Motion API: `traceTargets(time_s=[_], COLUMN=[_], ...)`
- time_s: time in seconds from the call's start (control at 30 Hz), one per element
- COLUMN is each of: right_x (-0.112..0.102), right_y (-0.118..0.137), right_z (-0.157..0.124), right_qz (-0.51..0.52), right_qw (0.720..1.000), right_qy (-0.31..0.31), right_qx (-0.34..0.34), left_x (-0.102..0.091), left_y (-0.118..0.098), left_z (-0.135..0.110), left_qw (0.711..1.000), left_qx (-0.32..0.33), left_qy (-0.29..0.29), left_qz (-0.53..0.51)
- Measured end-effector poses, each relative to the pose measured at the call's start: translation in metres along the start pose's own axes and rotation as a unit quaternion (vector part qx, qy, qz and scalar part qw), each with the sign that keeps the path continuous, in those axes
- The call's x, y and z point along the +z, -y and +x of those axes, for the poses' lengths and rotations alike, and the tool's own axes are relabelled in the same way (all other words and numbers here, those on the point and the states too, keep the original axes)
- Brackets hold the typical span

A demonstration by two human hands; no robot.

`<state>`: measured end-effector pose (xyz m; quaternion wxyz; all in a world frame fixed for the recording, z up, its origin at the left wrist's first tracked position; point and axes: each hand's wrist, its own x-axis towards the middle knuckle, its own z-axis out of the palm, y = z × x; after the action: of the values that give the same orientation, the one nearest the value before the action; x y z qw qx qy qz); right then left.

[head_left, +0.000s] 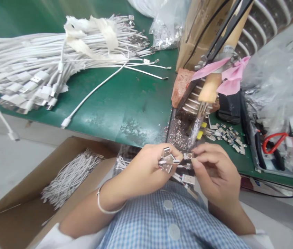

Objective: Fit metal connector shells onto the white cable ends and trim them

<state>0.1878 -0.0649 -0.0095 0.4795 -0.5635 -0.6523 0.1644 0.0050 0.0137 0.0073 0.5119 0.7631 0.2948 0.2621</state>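
Note:
My left hand (146, 169) is closed around several short white cables whose bare metal USB plugs (169, 161) stick out between the fingers. More cable ends with USB plugs (188, 179) hang out below that hand, over the lap. Thumb and fingertips of my right hand (217, 169) pinch a small metal USB connector (188, 156) close to the left fingertips. Just beyond both hands, the tip of a soldering iron (210, 88) with a wooden handle and a pink cloth strip points down at them. Loose small connectors (230, 136) lie to the right of the iron.
A big bundle of white USB cables (32, 52) lies on the green table (105, 103) at left. An open cardboard box (14, 197) below holds more cables. On the right stands a tray with red-handled scissors (276, 138). A brick (181, 86) and a coiled holder sit behind the iron tip.

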Motion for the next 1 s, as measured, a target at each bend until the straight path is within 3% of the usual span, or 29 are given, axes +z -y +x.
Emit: traceTargets(time_s=[0.13,0.5,1.0], right_x=[0.0015,0.0026,0.0061], right_y=[0.001,0.0061,0.008], right_z=[0.0032,0.0039,0.0072], right_qz=[0.005,-0.002,0.001], right_qw=[1.0,1.0,0.999], right_qy=[-0.004,-0.025,-0.031], right_qx=[0.0,0.013,0.033], left_x=[-0.001,-0.0004,0.0], left_y=[0.0002,-0.0069,-0.0061], left_z=[0.0015,0.0011,0.0007], left_qw=[1.0,0.998,0.997], left_qx=[-0.011,0.015,0.018], left_qy=[0.004,-0.054,-0.051], left_qz=[0.002,0.038,0.052])
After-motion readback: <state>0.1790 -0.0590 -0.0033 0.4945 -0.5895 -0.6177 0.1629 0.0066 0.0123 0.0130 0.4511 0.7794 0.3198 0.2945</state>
